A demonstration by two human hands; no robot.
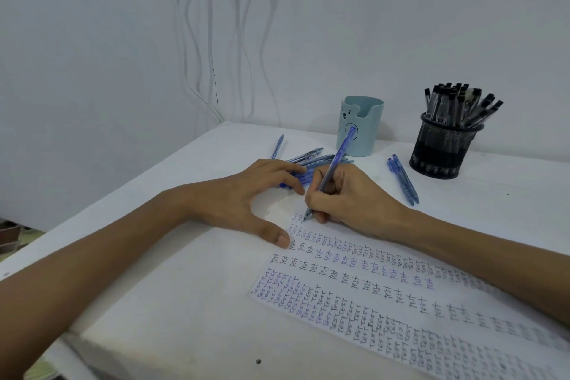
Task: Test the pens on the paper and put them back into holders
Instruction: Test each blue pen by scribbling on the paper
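My right hand [348, 194] grips a blue pen [334, 163] with its tip down on the top left corner of the paper [401, 302], a white sheet covered with rows of handwritten test marks. Spread flat, my left hand [243, 194] presses the table and the paper's left edge, thumb on the sheet. Behind its fingers lies a pile of blue pens [311, 163]. A light blue bear holder [361, 125] stands behind the hands. A black mesh holder [444, 145] full of black pens stands at the right.
Two blue pens [404, 179] lie side by side between the holders. A single blue pen [277, 146] lies left of the pile. White cables [212, 40] hang down the wall to the table's back left corner. The table's left edge [92, 219] runs diagonally.
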